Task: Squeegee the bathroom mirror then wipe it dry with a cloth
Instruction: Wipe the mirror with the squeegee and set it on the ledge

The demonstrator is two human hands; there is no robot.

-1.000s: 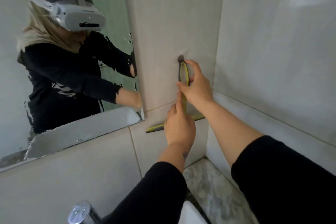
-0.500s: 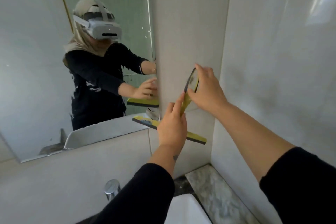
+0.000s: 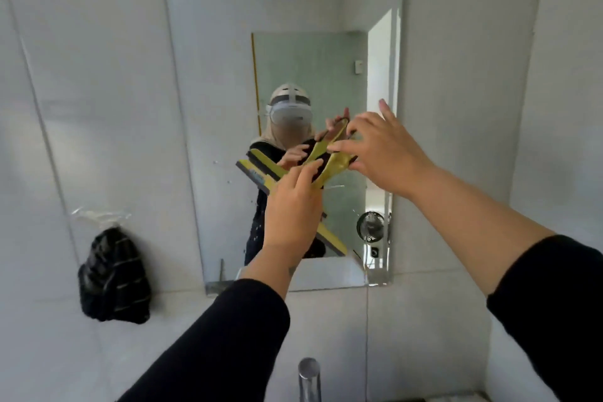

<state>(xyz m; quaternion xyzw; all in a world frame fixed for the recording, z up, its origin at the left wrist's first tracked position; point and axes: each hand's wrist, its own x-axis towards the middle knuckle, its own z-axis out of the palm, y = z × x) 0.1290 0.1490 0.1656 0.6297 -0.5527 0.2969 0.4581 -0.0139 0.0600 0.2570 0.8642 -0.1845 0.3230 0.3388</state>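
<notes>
A: Tiled bathroom wall, pale grey, mirror [image 3: 287, 59] mounted dead centre, tap [image 3: 308, 377] at the bottom edge. Dark cloth [image 3: 112, 274] hangs on the wall left of the mirror, well apart from the hands.

B: Squeegee?

A: Yellow squeegee [image 3: 329, 166], held up in front of the glass at mid height. Blade runs diagonally, top-left down to lower right, partly behind the left hand. Can't tell whether the blade is touching the glass.

B: Hands?

A: Left hand [image 3: 292, 206] closed round the lower part of the handle. Right hand [image 3: 381, 148] is at the loop end: fingers spread, thumb and fingertips pinching lightly at the handle, not a full grip.

B: Step?

A: Looks like getting a working grip before the first pass. Droplets show on the lower glass, so squeegeeing reads as not done.

B: How to do it well?

A: I'd settle one firm hand on the handle, level the blade, start at the top edge, press evenly and pull straight down in overlapping strokes. A tilted blade would likely leave streaks. Cloth comes after.
</notes>
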